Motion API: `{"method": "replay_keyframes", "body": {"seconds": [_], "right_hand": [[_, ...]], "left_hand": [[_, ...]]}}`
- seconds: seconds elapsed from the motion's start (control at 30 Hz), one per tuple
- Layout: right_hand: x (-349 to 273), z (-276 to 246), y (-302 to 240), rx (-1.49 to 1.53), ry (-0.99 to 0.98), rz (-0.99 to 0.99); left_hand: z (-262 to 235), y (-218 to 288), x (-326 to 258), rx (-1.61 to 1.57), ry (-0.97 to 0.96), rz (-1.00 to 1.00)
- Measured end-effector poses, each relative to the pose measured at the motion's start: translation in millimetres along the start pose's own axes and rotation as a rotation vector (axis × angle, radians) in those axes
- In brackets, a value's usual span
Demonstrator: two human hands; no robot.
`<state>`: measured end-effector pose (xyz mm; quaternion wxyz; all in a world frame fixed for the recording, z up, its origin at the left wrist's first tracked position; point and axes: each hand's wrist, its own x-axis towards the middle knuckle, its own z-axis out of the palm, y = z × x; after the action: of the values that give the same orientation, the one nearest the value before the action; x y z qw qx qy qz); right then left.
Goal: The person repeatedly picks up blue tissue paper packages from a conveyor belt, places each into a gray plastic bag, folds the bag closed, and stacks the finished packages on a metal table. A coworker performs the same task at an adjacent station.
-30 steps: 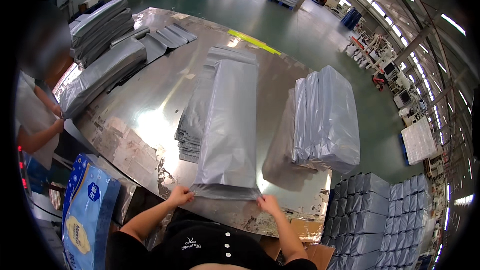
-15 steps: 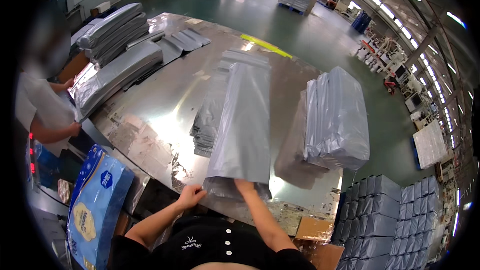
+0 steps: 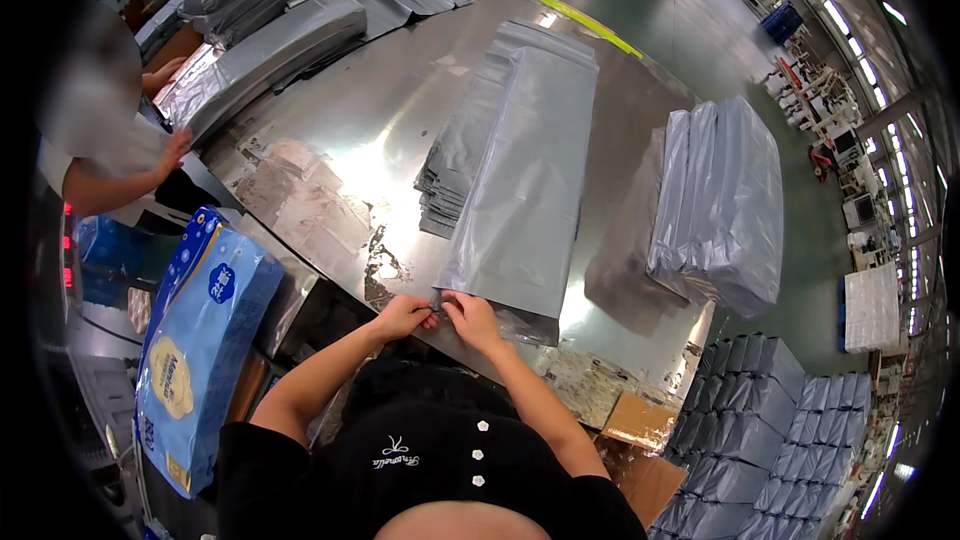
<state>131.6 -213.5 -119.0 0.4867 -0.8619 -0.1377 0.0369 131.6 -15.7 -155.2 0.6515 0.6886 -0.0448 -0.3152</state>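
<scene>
Currently, left hand [image 3: 405,316]: pinching the grey bag [image 3: 530,160] at its near left corner
Right hand [image 3: 470,320]: at that corner, grip unclear
Worktop [image 3: 330,125]: beneath the bag

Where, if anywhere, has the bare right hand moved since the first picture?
Yes, leftward: the right hand went from the right near corner of the long grey plastic bag to its left one, closer to the dark worn patch on the silver metal tabletop.
</scene>
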Motion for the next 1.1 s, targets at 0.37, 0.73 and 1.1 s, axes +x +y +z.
{"method": "replay_keyframes", "body": {"seconds": [0.37,0.73,1.1], "right_hand": [[-66.1,-85.0,-5.8,0.226,0.113,0.153],[-426.4,-328.1,104.4,-1.077,0.142,1.315],[-65.5,-175.7,65.6,-1.059,-0.100,-0.041]], "left_hand": [[-4.0,0.4,3.8,-0.016,0.081,0.019],[1.0,109.3,-10.3,0.679,0.435,0.290],[-17.4,94.3,73.1,1.595,-0.348,0.599]]}}
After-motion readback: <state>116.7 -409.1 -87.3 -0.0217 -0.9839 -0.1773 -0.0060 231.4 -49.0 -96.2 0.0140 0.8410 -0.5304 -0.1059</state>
